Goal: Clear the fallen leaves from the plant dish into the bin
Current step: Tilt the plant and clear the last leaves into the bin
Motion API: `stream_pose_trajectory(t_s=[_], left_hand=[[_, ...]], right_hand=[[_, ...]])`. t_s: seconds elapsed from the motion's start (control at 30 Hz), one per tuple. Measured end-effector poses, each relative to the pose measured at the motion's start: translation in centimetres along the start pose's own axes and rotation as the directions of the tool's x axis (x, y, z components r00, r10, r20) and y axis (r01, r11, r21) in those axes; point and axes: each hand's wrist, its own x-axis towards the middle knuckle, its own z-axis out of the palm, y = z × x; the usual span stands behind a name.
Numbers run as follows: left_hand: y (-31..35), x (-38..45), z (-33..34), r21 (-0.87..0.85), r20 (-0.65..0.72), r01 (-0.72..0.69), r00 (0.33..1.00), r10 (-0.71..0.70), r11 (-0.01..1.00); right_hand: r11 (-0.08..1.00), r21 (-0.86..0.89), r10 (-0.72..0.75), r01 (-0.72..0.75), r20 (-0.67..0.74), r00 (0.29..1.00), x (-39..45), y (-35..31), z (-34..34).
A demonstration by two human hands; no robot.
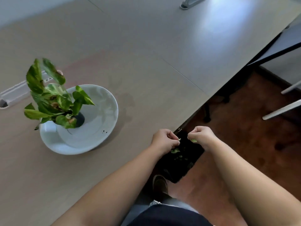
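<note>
Our hands over the bin (180, 160), just past the desk (146, 62) edge

Left grip (164, 141) and right grip (201, 136) each pinch leaf scraps (175, 150) — dish (104, 128) sits lower left, well apart.

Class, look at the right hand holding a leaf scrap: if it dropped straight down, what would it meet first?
Probably the black bin on the floor: the right hand with its leaf scrap seems above its opening, though depth is unclear.

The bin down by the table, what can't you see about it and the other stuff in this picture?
- Bin, head view: its inside is too dark to count the leaves; the table edge and left hand cover part of it.
- Right hand: curled fingers hide most of its leaf scrap.
- Dish: tiny dark specks, too small to identify.
- Plant pot: mostly hidden by leaves.
</note>
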Motion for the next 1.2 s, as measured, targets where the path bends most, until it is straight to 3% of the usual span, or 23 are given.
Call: stream_pose_trajectory(t_s=[0.17,0.4,0.57,0.87,1.03,1.2], left_hand=[[0.6,2.3,5.1,0.087,0.087,0.04,0.995,-0.047,0.995],[0.7,3.7,8.3,0.233,0.142,0.02,0.988,-0.054,0.972],[0.8,3.4,8.5,0.227,0.167,-0.042,0.986,0.003,0.973],[2.2,2.4,4.1,0.051,0.097,-0.159,0.983,0.154,0.986],[2.2,1.2,-1.4,-0.039,-0.046,-0.161,0.986,0.16,0.986],[0.7,0.0,-8.3,-0.111,-0.257,-0.156,0.958,0.124,0.981]], right_hand=[[0.994,-0.023,0.104,-0.109,-0.155,0.982,1.6,3.4,-3.0],[0.979,0.026,0.202,-0.201,-0.164,0.966,4.0,6.6,-4.9],[0.964,0.171,0.229,-0.203,-0.147,0.962,4.2,7.2,-4.8],[0.992,0.129,0.004,0.013,-0.126,0.992,2.1,3.1,-3.3],[0.979,0.117,-0.168,0.167,0.004,0.986,0.2,-1.9,1.1],[0.944,-0.027,-0.316,0.33,0.221,0.923,-1.5,-7.8,7.3]])
